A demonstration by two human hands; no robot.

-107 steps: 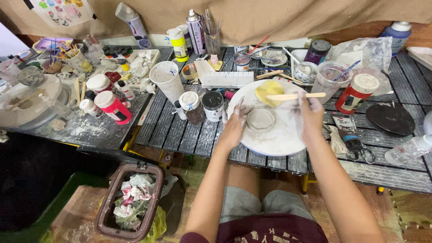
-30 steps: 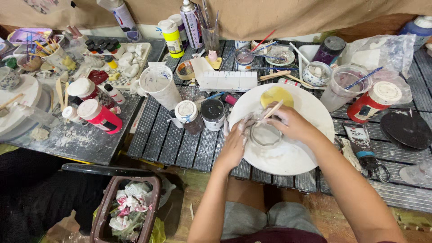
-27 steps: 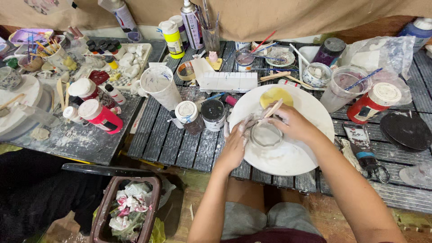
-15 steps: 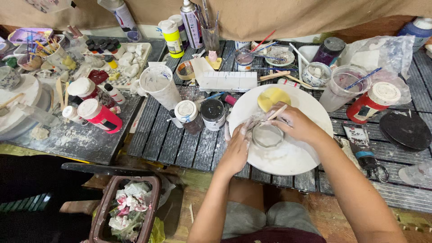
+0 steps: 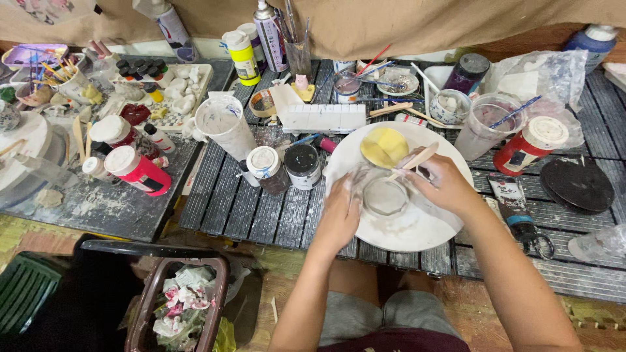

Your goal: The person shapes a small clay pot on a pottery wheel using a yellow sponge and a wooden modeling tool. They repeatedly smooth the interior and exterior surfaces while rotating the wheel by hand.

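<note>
Right hand (image 5: 443,186) pinches flat wooden stick (image 5: 412,160) between thumb and fingers; left hand (image 5: 339,215) wraps side of small clear cup (image 5: 385,195), steadying it. I read cup as transparent, round, smooth-walled (glass or plastic, cannot tell), standing upright on white round plate (image 5: 417,228). Stick pale, thin, spatula-shaped; long axis runs diagonal, free end pointing up-right away from me, lower end at cup rim. Yellow sponge (image 5: 385,145) lies on plate's far edge, just beyond cup. Plate rests on dark slatted tabletop (image 5: 248,208). Red bottle (image 5: 138,171) with white cap well left.
</note>
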